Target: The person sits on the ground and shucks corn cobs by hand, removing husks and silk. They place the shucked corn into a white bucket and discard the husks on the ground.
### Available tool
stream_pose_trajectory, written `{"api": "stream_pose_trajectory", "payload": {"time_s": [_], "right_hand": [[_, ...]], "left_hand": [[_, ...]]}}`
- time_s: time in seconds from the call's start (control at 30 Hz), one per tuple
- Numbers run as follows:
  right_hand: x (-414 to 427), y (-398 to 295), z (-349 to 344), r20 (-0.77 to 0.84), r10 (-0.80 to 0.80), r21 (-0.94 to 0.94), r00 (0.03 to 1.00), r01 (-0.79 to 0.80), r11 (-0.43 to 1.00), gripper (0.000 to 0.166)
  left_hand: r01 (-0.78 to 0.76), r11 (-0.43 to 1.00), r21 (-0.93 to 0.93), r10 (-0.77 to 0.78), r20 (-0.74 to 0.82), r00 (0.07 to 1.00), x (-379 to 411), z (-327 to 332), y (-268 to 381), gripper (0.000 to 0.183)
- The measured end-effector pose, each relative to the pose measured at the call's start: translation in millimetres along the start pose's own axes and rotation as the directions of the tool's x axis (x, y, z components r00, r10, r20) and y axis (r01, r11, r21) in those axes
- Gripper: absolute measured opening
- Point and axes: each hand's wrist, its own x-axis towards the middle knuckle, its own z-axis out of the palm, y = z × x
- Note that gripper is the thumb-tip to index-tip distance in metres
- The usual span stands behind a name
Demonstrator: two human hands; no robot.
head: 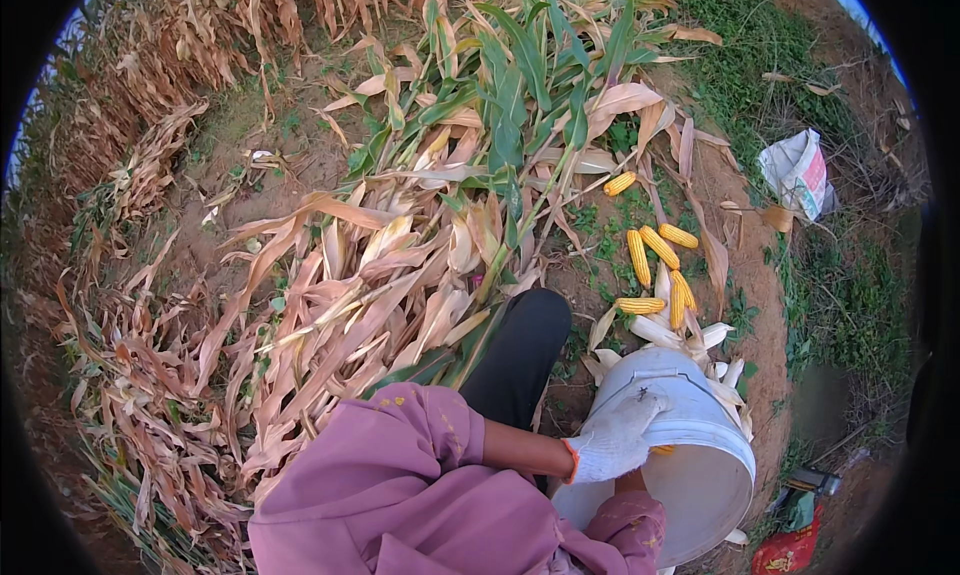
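Note:
My left hand (pixel 619 432), in a white knit glove with an orange cuff, holds the side of a white plastic bucket (pixel 701 492) near its rim. The bucket lies tilted, its mouth towards the bottom of the view. A bit of a yellow corn cob (pixel 663 450) shows just inside the mouth. My right forearm reaches under the left wrist; its hand is hidden by the glove and bucket. Beyond the bucket's base, several husked corn cobs (pixel 660 246) lie on the soil, some on pale husks (pixel 656 331).
Cut corn stalks with dry leaves (pixel 382 275) cover the ground at left and centre, with green leaves (pixel 510 125) at the top. Standing dry corn (pixel 180 35) is at the upper left. A white woven sack (pixel 796 174) and a red bag (pixel 787 549) lie at the right.

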Motion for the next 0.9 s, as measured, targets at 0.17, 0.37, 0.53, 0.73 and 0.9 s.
{"api": "stream_pose_trajectory", "payload": {"time_s": [0.17,0.37,0.53,0.73,0.9], "right_hand": [[-2,2,-20,-0.113,0.067,0.134,0.991,-0.051,0.99,0.049],[37,-102,-130,-0.14,0.261,0.53,0.955,-0.151,0.834,0.05],[4,-134,-208,-0.784,0.253,0.445,0.567,0.229,0.866,0.053],[-5,-147,-247,-0.686,0.624,0.692,0.375,0.602,0.399,0.043],[5,-126,-178,-0.583,0.722,0.805,0.372,0.385,0.452,0.028]], "left_hand": [[0.052,0.997,0.052,-0.044,-0.139,0.989,32,-3,0,0.05],[-0.186,0.982,-0.027,0.162,-0.387,0.908,62,-30,2,0.043],[-0.157,0.983,-0.099,0.061,-0.627,0.777,80,-87,24,0.047],[-0.458,0.847,-0.269,0.016,-0.849,0.528,77,-200,56,0.058],[-0.595,0.799,-0.083,0.081,-0.966,0.244,45,-313,8,0.05]]}}
